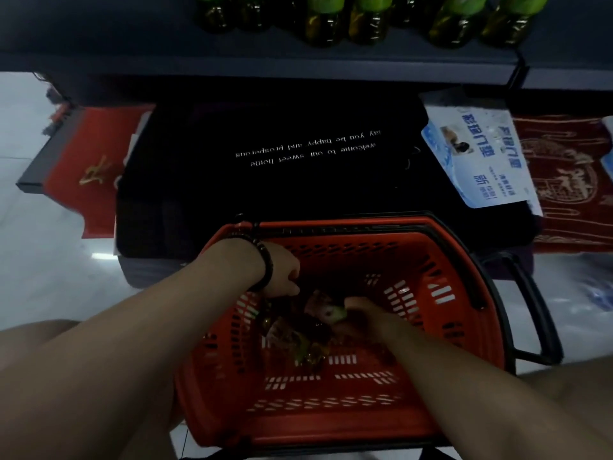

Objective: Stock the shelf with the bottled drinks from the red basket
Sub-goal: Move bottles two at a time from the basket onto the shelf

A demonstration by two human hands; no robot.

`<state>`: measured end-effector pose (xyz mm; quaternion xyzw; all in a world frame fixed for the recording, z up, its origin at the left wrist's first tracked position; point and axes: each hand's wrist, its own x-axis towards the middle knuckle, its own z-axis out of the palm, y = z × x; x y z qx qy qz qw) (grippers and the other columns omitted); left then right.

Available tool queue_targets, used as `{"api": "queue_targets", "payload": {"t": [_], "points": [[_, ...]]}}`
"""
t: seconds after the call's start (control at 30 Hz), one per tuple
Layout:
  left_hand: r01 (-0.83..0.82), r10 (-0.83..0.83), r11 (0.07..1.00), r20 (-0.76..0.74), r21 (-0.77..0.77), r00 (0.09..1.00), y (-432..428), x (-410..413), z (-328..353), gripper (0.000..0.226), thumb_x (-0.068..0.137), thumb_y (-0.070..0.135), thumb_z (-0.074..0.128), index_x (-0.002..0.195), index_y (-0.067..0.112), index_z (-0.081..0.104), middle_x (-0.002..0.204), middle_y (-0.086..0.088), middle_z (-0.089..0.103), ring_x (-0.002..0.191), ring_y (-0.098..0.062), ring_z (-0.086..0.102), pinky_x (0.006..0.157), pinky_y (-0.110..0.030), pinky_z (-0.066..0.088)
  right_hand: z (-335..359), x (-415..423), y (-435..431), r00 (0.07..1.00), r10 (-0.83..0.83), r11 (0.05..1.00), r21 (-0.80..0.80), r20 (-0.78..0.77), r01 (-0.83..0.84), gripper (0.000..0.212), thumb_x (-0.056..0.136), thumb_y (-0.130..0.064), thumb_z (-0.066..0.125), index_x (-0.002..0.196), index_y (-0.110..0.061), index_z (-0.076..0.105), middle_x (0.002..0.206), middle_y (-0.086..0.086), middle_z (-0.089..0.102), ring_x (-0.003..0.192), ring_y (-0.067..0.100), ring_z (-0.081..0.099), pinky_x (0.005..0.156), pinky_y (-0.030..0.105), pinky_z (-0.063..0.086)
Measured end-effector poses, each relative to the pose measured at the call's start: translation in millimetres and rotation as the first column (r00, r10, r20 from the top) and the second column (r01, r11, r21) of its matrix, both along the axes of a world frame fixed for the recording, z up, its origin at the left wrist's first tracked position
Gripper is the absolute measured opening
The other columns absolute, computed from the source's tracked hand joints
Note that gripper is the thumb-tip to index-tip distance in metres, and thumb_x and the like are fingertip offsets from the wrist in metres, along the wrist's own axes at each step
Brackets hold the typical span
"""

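Note:
The red basket sits on the floor in front of me, both arms reaching into it. My left hand, with a dark bead bracelet on the wrist, is curled around the top of a dark bottle lying in the basket. My right hand grips another bottle with a green label near the basket's middle. Blur hides how the fingers sit. On the dark shelf above stand several bottled drinks with green labels.
A black mat with white lettering lies under the shelf. Red mats lie on either side. A blue-and-white package leans at the right. The basket's black handle hangs down on the right side.

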<state>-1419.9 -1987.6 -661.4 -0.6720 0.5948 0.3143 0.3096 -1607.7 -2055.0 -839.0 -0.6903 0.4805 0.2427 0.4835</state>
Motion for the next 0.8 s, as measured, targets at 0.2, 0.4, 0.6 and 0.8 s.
{"api": "queue_targets", "payload": {"t": [0.2, 0.4, 0.6, 0.8], "points": [[-0.031, 0.032, 0.999, -0.029, 0.027, 0.999, 11.0, -1.0, -10.3, 0.050, 0.109, 0.049, 0.045, 0.150, 0.022, 0.055, 0.152, -0.001, 0.058, 0.136, -0.023, 0.056, 0.111, -0.039, 0.046, 11.1, -17.3, 18.4, 0.990, -0.098, 0.976, 0.201, 0.099, 0.077, 0.018, 0.100, -0.027, 0.063, 0.106, -0.011, 0.068, 0.092, 0.007, 0.067, 0.069, 0.013, 0.066, 0.080, 0.033, 0.060], [-0.196, 0.219, 0.971, -0.183, 0.137, 0.959, 35.2, 4.9, -21.6, 0.080, 0.094, 0.081, 0.036, 0.134, 0.020, 0.069, 0.133, -0.002, 0.070, 0.116, -0.023, 0.066, 0.101, -0.040, 0.053, 52.0, -35.9, 25.3, 0.856, -0.326, 0.902, 0.405, 0.402, 0.153, 0.047, 0.079, -0.023, 0.075, 0.122, -0.004, 0.072, 0.110, 0.021, 0.075, 0.097, 0.030, 0.070, 0.081, 0.033, 0.058], [-0.753, 0.576, 0.492, -0.812, 0.437, -0.094, 58.1, -24.6, -40.3, 0.049, 0.089, 0.040, 0.082, 0.130, 0.017, 0.070, 0.127, -0.014, 0.077, 0.121, -0.036, 0.072, 0.107, -0.057, 0.054, 97.4, -36.4, 31.5, 0.724, -0.390, 0.907, 0.372, 0.569, 0.197, 0.045, 0.074, -0.016, 0.077, 0.118, -0.024, 0.068, 0.106, 0.010, 0.079, 0.100, 0.029, 0.076, 0.074, 0.036, 0.063], [-0.907, 0.323, 0.420, -0.929, -0.030, 0.180, 36.2, -38.6, -29.4, 0.020, 0.094, 0.025, 0.079, 0.113, 0.025, 0.075, 0.116, 0.000, 0.081, 0.110, -0.021, 0.076, 0.104, -0.050, 0.059, 130.7, -28.4, 5.6, 0.753, -0.272, 0.946, 0.310, 0.599, 0.095, 0.025, 0.087, -0.013, 0.067, 0.108, -0.003, 0.075, 0.101, 0.018, 0.078, 0.090, 0.029, 0.075, 0.084, 0.037, 0.059]]}}
